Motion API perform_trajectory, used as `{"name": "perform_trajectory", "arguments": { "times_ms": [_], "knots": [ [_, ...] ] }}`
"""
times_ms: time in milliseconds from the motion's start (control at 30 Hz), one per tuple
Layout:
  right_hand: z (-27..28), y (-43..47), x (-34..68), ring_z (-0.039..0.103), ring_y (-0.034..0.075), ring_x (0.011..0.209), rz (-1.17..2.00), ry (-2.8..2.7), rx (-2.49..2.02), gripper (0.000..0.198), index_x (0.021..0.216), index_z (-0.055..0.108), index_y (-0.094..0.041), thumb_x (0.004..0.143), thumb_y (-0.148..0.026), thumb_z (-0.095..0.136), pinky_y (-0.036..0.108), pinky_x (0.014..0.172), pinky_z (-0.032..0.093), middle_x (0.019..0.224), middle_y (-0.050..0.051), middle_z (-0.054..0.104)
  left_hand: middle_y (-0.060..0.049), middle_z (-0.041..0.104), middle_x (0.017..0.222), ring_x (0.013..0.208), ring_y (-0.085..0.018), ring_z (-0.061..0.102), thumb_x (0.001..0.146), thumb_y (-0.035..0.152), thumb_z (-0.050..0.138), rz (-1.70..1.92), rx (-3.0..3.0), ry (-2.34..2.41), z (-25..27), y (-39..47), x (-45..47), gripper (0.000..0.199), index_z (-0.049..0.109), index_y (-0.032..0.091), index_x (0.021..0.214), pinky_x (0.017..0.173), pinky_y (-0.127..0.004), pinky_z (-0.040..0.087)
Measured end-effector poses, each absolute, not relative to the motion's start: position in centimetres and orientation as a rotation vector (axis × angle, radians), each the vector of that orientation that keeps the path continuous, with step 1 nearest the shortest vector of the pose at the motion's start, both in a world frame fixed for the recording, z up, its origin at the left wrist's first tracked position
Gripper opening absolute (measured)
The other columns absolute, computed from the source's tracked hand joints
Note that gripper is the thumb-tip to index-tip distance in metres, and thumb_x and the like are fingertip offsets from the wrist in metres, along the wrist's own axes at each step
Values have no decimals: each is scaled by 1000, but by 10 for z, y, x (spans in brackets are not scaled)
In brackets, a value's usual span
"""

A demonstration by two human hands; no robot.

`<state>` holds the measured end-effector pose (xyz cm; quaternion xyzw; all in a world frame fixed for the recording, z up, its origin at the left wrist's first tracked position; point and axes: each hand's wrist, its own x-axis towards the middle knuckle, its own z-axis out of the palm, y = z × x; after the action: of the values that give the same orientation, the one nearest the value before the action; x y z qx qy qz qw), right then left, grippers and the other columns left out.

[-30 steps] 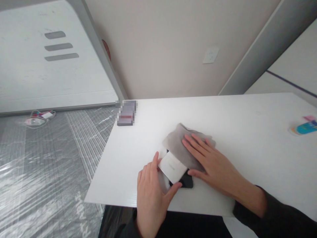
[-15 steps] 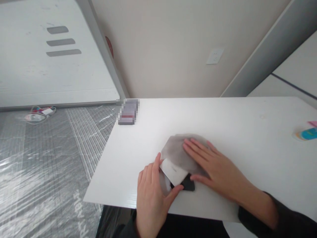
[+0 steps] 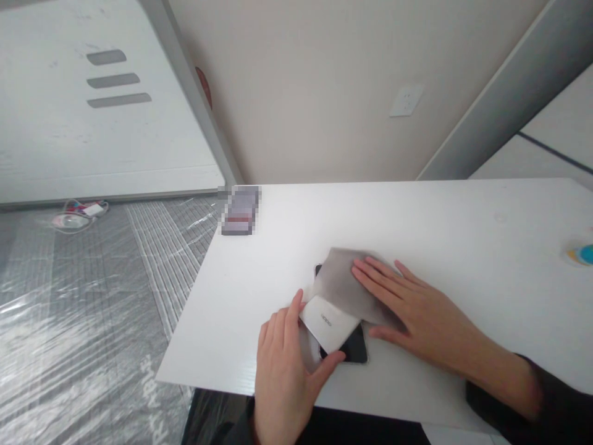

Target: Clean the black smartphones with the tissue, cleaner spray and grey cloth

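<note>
A white phone marked "oppo" lies back up, turned diagonally, on top of a dark phone. My left hand clasps the white phone by its near end, with the index finger at one corner and the thumb at the other. A thin grey cloth covers the far part of both phones. My right hand lies flat on this cloth, fingers stretched out and pressed onto it. Part of the dark phone is hidden beneath the white one and the cloth.
The white table stands against a wall with a socket. A blurred purplish object sits at its back left corner. At the far right is a blue and yellow item, cut off by the frame. A cable bundle lies on the floor.
My right hand has slid right with the grey cloth, uncovering more of the white phone and its lettering. A far corner of the dark phone now shows. My left hand has barely moved.
</note>
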<state>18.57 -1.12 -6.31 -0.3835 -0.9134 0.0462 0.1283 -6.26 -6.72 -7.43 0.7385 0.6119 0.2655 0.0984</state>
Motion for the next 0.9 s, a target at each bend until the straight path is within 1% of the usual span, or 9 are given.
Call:
{"name": "perform_trajectory", "arguments": {
  "times_ms": [100,167,233,333,500,633,767,833,900],
  "knots": [
    [-61,-23,174,37,37,152,238,-2675,-1045,106,166,-1,-17,93,-76,50,57,119,39,166,15,36,-12,70,117,101,-31,68,81,43,84,795,2187,1805,-75,-67,-63,95,29,21,155,85,-46,56],
    [-59,-32,164,41,33,150,445,-2763,-862,113,166,2,-15,88,-83,48,50,121,38,166,14,37,-13,69,123,104,-32,69,82,42,83,816,2188,1809,-76,-68,-63,94,28,22,156,86,-46,56],
    [-57,-36,159,43,31,149,498,-2775,-857,107,166,10,-18,89,-83,47,49,124,35,164,12,39,-14,68,126,106,-32,68,82,43,83,819,2182,1818,-75,-68,-63,95,27,23,157,88,-47,56],
    [-56,-30,159,38,35,151,361,-2679,-1044,97,165,18,-20,93,-76,49,58,124,31,164,12,39,-14,68,125,106,-33,68,81,45,84,793,2184,1801,-74,-67,-62,100,25,23,158,88,-47,56],
    [-52,-23,149,40,34,151,516,-2789,-821,105,162,30,-14,87,-87,42,54,124,33,163,13,41,-12,68,126,106,-31,68,80,30,83,775,2188,1775,-72,-66,-62,99,23,25,159,89,-45,55],
    [-49,-23,143,37,35,152,449,-2706,-939,92,163,29,-17,94,-76,47,61,125,28,163,13,42,-13,69,123,102,-31,68,82,34,80,783,2202,1799,-72,-66,-61,96,24,23,159,86,-44,55],
    [-51,-21,163,43,29,150,596,-2809,-643,98,165,22,-21,90,-77,53,49,127,30,161,8,45,-12,69,120,102,-30,67,77,27,82,812,2214,1782,-71,-67,-58,101,23,20,159,88,-43,55],
    [-55,-15,182,45,25,148,528,-2851,-587,83,165,17,-27,100,-64,53,47,127,31,161,4,47,-12,69,120,101,-30,67,75,26,83,830,2209,1782,-69,-67,-57,105,21,19,159,87,-42,55],
    [-59,-11,199,42,27,150,340,-2805,-794,74,165,12,-30,105,-51,50,53,125,31,162,5,44,-10,69,118,98,-29,67,73,26,85,830,2200,1790,-67,-66,-56,107,21,19,159,86,-42,55]
  ]
}}
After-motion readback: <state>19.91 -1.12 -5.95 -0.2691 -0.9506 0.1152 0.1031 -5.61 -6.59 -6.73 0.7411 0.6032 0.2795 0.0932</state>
